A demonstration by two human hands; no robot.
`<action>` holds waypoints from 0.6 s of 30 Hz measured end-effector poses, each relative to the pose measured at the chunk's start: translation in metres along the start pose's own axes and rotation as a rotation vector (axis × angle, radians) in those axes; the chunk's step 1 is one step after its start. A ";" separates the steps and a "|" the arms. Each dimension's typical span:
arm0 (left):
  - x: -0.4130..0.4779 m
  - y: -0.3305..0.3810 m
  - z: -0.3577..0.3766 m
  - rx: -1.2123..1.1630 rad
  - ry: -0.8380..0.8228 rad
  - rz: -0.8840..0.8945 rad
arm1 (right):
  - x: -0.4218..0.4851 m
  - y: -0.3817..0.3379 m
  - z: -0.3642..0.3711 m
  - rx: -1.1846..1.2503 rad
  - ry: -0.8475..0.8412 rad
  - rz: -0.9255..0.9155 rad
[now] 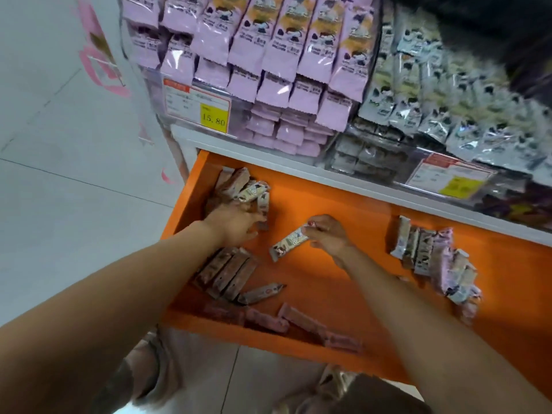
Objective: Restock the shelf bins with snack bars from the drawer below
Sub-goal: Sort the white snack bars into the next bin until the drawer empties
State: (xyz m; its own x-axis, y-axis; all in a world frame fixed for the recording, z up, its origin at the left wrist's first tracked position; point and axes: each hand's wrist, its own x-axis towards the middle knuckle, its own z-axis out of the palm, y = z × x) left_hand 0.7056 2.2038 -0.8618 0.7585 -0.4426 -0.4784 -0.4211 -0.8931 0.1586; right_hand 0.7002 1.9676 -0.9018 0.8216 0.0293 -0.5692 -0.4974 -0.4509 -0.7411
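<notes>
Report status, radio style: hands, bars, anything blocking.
Left hand on back-left bar pile, grip unclear. Right hand pinches white bar in open drawer. Nothing in the way.
</notes>
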 end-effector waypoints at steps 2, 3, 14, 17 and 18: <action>0.018 0.003 0.013 -0.010 -0.072 -0.018 | -0.001 0.011 -0.011 -0.024 0.035 0.033; 0.027 0.003 0.020 -0.016 -0.098 -0.025 | -0.002 0.017 -0.015 -0.037 0.050 0.050; 0.092 0.007 0.071 -0.126 -0.126 -0.157 | 0.023 0.066 -0.023 -0.123 0.120 0.090; 0.092 0.013 0.074 -0.123 -0.061 -0.137 | 0.027 0.065 -0.022 -0.168 0.137 0.080; 0.091 0.015 0.074 -0.120 -0.064 -0.106 | 0.030 0.067 -0.021 -0.185 0.142 0.072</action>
State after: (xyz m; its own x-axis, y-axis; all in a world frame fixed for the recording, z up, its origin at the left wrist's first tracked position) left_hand 0.7316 2.1566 -0.9675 0.7606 -0.3425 -0.5515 -0.2752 -0.9395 0.2039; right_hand 0.6973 1.9194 -0.9605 0.8232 -0.1292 -0.5529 -0.5077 -0.6033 -0.6150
